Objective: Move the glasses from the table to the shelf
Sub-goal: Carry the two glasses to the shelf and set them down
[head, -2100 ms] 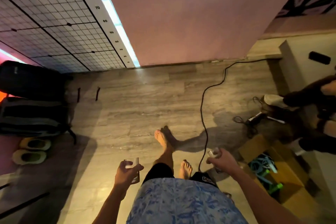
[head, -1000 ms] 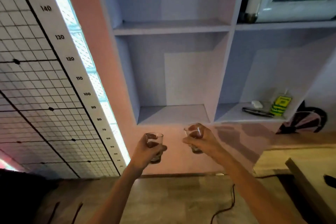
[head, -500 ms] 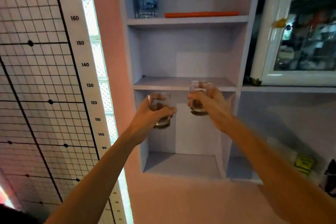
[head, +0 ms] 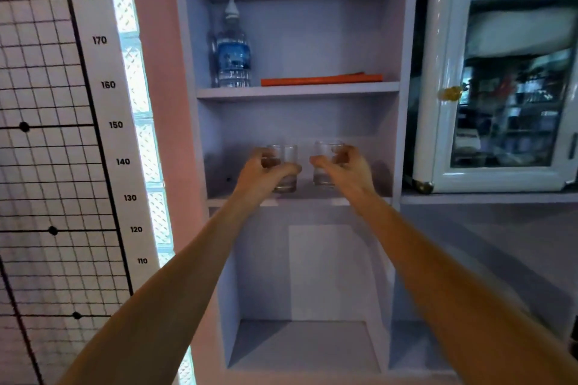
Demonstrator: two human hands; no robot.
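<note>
Glasses held upright side by side, apart, in middle compartment of shelf, near front edge: left glass is wrapped by left grip, fingers curled round its side; right glass is wrapped likewise by right grip. Bases seen low over shelf board; contact cannot be told. Water bottle and flat orange item are seen on board above, bottle at left end. Glass-door cabinet is seen right of shelf, numbered height scale to left.
</note>
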